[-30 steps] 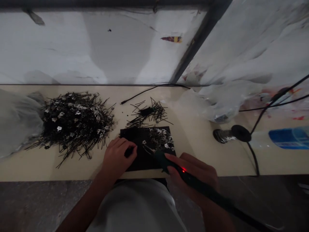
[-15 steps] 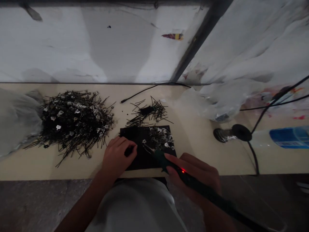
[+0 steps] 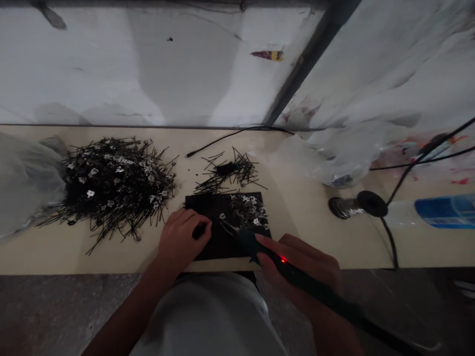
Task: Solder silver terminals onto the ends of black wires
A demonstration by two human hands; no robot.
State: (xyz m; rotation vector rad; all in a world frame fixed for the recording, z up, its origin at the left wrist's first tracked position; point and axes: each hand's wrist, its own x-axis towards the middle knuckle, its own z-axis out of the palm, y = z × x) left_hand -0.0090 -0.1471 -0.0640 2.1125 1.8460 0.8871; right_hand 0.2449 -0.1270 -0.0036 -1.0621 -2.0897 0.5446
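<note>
My right hand (image 3: pixel 302 262) is closed round the handle of a dark green soldering iron (image 3: pixel 260 247) with a glowing red light. The iron's tip points left over a black mat (image 3: pixel 222 249). Just above the tip lies one small silver metal piece (image 3: pixel 222 216). More small metal pieces (image 3: pixel 248 210) are heaped on the mat's right part. My left hand (image 3: pixel 185 232) rests at the mat's left side, thumb and forefinger pinched together close to the tip. Whatever is in that pinch is too dark and small to make out.
A large pile of black wires with metal pieces (image 3: pixel 118 188) lies left, beside a clear plastic bag (image 3: pixel 29 183). Loose black wires (image 3: pixel 230 170) lie behind the mat. A solder spool (image 3: pixel 349 206), a black cable (image 3: pixel 389 242) and a blue-labelled bottle (image 3: pixel 443 212) are at right.
The whole view has shifted very slightly. Both hands and the soldering iron keep nearly the same positions over the mat.
</note>
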